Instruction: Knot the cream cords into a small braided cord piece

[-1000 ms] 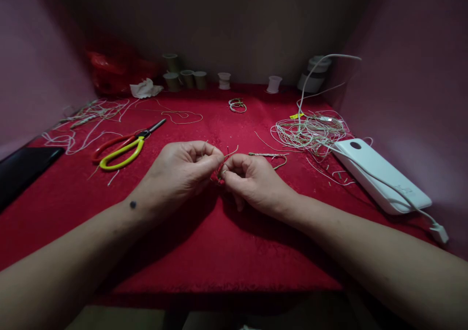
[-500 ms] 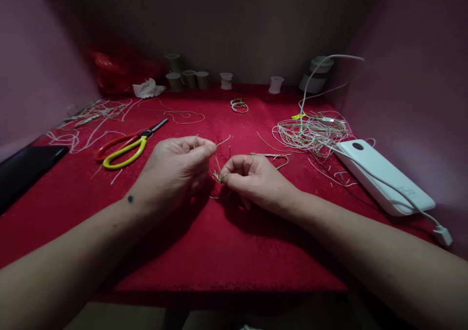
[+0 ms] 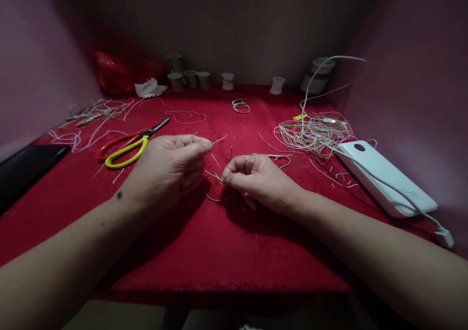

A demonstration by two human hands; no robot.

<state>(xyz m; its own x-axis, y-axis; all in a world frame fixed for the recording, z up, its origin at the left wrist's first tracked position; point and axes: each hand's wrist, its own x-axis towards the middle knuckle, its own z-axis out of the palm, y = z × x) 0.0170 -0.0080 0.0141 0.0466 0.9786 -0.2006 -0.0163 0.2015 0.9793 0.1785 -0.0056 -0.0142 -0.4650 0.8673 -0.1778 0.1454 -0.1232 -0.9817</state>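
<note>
My left hand (image 3: 183, 159) pinches a thin tan-green cord (image 3: 220, 140) between thumb and forefinger, and its short end sticks out past the fingertips. From there the cord slants down to a small green knotted cord piece (image 3: 218, 177). My right hand (image 3: 254, 179) grips that piece in a closed pinch, so most of it is hidden behind the fingers. A loose strand (image 3: 217, 200) curves below, between the hands. Just beyond my right hand lies a braided cord (image 3: 272, 155) with a looped tail. Scissors (image 3: 127, 152) with red and yellow handles rest beyond my left forearm.
On the red cloth (image 3: 226, 252), a cord tangle (image 3: 310, 132) and a white power bank (image 3: 389, 179) with cable lie right. A black flat object (image 3: 31, 174) and loose cords (image 3: 104, 110) lie left. Spools (image 3: 204, 80), a cord ring (image 3: 240, 106) and a red bag (image 3: 120, 71) are farther back.
My left hand has moved slightly left, away from my right hand. More of the green knotted piece and the lower loose strand shows between them. My right hand keeps its pinch.
</note>
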